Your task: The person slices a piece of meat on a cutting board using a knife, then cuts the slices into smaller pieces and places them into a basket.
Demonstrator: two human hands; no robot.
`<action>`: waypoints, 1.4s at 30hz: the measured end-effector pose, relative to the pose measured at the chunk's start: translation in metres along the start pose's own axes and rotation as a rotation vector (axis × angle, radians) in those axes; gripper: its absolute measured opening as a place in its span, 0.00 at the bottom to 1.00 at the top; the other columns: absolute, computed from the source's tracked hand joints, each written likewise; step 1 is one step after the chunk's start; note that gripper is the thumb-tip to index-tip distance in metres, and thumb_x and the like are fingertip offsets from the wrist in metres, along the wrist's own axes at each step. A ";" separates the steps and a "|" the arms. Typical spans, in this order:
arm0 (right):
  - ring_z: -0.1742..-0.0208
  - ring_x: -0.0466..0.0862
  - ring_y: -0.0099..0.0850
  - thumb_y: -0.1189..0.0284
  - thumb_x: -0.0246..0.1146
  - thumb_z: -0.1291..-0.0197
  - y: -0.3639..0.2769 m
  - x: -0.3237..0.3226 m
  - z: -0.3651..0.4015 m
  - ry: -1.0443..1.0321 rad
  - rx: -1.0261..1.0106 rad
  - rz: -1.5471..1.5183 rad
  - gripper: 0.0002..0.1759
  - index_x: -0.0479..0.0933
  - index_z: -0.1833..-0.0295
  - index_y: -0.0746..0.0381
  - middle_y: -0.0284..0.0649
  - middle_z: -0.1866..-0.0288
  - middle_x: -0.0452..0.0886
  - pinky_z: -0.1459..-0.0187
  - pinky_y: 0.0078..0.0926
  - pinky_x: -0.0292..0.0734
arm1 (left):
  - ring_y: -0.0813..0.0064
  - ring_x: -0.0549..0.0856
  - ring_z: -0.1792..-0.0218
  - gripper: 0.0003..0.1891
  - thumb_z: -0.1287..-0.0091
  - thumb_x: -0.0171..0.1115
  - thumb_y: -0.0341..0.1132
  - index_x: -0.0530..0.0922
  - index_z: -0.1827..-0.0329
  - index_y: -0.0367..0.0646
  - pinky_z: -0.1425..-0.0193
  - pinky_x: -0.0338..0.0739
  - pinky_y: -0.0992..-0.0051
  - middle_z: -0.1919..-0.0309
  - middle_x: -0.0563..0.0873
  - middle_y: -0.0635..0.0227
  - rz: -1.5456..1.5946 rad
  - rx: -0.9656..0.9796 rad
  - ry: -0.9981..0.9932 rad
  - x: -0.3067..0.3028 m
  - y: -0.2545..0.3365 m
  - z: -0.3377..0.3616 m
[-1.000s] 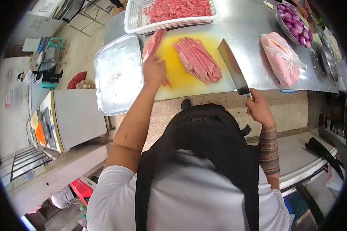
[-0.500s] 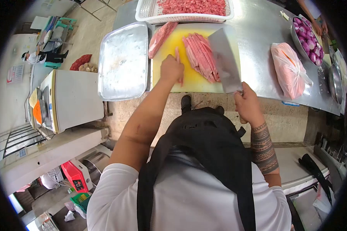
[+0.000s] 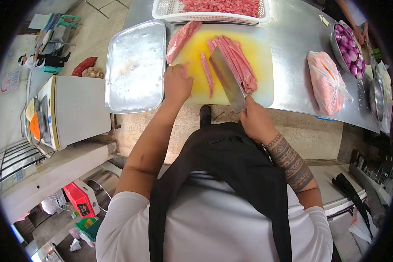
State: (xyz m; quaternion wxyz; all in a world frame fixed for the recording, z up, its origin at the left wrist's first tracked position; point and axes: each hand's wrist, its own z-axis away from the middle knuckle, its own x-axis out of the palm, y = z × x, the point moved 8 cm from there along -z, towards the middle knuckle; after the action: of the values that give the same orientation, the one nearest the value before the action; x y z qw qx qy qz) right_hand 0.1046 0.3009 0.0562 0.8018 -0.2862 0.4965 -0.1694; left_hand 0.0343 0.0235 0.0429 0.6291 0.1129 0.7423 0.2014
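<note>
My right hand (image 3: 255, 118) is closed round the handle of a broad cleaver (image 3: 228, 81), whose blade lies along the left side of a bundle of meat strips (image 3: 236, 61) on the yellow-and-white cutting board (image 3: 264, 87). One single strip (image 3: 207, 74) lies apart, left of the blade. At the board's left edge, my left hand (image 3: 177, 85) has curled fingers with a small piece of pink meat (image 3: 186, 70) at them. Above that hand is a larger slab of meat (image 3: 183, 40).
An empty metal tray (image 3: 135, 65) sits left of the board. A white basket (image 3: 214, 17) of diced meat stands behind it. To the right are a bagged pink mass (image 3: 325, 83) and a bowl of purple onions (image 3: 348, 50). Another person's hand (image 3: 360, 35) shows at top right.
My left hand has moved left from the single strip to the board's edge and now has meat at its fingers. The cleaver has moved left, from the bundle's right side to its left.
</note>
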 end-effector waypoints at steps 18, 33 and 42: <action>0.53 0.87 0.66 0.73 0.60 0.32 -0.068 0.020 -0.021 0.116 0.146 0.048 0.18 0.67 0.42 0.70 0.67 0.58 0.86 0.51 0.63 0.81 | 0.45 0.87 0.51 0.07 0.34 0.69 0.30 0.83 0.57 0.37 0.44 0.81 0.50 0.57 0.87 0.50 0.151 0.575 -0.374 0.061 0.026 -0.076; 0.52 0.86 0.65 0.75 0.60 0.34 -0.097 0.041 -0.069 0.201 0.120 0.110 0.19 0.67 0.44 0.75 0.67 0.59 0.85 0.51 0.61 0.80 | 0.49 0.87 0.49 0.07 0.32 0.58 0.28 0.84 0.62 0.36 0.44 0.85 0.55 0.56 0.87 0.52 -0.005 0.790 -0.316 0.058 0.031 -0.072; 0.60 0.88 0.65 0.76 0.56 0.33 -0.098 0.057 0.030 0.018 0.381 0.175 0.15 0.69 0.44 0.71 0.63 0.64 0.87 0.55 0.61 0.83 | 0.50 0.86 0.47 0.07 0.31 0.61 0.30 0.84 0.57 0.37 0.41 0.83 0.55 0.54 0.87 0.54 0.000 0.741 -0.365 0.059 0.035 -0.067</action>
State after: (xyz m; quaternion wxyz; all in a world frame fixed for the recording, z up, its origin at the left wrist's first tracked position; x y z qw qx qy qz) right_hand 0.1581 0.2014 0.0883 0.8487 -0.0835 0.4855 -0.1925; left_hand -0.0452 0.0687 0.0144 0.6673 0.3657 0.6406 -0.1028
